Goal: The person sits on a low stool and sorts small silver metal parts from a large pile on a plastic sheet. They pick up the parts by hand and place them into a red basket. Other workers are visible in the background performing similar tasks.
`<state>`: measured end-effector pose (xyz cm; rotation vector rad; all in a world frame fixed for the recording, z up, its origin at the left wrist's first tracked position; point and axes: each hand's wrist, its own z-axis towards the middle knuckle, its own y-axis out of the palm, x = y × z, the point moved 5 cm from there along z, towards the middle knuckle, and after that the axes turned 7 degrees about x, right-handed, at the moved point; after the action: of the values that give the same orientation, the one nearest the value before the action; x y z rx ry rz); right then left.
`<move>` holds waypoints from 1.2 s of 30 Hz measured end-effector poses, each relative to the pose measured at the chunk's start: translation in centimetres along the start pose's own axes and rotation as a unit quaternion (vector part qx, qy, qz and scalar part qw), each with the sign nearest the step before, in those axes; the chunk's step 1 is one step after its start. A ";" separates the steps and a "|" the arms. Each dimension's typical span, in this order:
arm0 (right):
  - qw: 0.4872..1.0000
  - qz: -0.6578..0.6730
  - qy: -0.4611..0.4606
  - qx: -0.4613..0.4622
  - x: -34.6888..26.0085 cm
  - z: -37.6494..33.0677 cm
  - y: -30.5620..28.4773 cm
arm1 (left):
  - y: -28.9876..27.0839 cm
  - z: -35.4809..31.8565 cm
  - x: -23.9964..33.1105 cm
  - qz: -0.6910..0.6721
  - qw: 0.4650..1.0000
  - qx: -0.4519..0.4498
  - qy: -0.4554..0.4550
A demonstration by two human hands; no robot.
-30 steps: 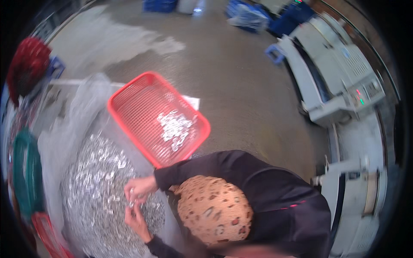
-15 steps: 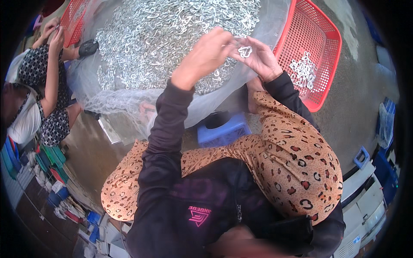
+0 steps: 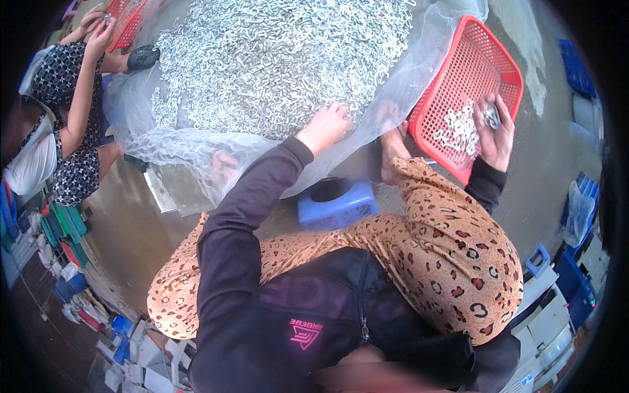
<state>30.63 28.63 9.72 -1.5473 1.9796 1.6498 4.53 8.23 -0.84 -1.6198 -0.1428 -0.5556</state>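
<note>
A broad pile of small silvery bent-metal links (image 3: 282,65) lies on a translucent sheet (image 3: 177,154) in front of me. My left hand (image 3: 324,128) is at the pile's near edge, its fingers curled down against the links. Whatever its fingertips pinch is hidden. Off to the right, my right hand (image 3: 496,134) is raised over the near side of a red plastic basket (image 3: 481,46), palm up. Its fingers curl around a small bunch of metal links (image 3: 491,118). More links (image 3: 455,136) sit in a loose heap inside the basket, beside that hand.
A blue plastic stool (image 3: 337,206) stands on the wet floor between my legs and the sheet. At the far left, another person (image 3: 78,124) works with both hands near a second red basket (image 3: 126,23). Boxes and blue containers (image 3: 576,281) line the right side.
My hands have parted from close together above the pile. The left came down onto its near edge; the right moved right to the red basket, carrying links. The view has shifted slightly.
</note>
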 end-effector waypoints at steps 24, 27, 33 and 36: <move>0.469 -0.812 -0.260 -0.231 29.7 8.3 5.6 | -7.2 -3.1 -9.9 -0.538 0.723 0.216 -0.375; 0.472 -0.810 -0.214 -0.275 30.2 7.7 5.8 | -5.4 -2.9 -9.5 -0.717 0.581 0.196 -0.332; 0.906 -0.408 0.088 -0.077 25.8 8.3 6.5 | -3.2 1.2 -7.1 -0.826 0.459 0.086 -0.317; 0.941 -0.278 0.190 -0.009 25.5 7.7 6.7 | -2.6 3.0 -6.3 -0.698 0.612 0.032 -0.371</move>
<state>10.15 18.54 -5.51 -2.2981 1.4406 1.2063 -1.25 12.96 -1.27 -1.2739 -2.1651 -0.9325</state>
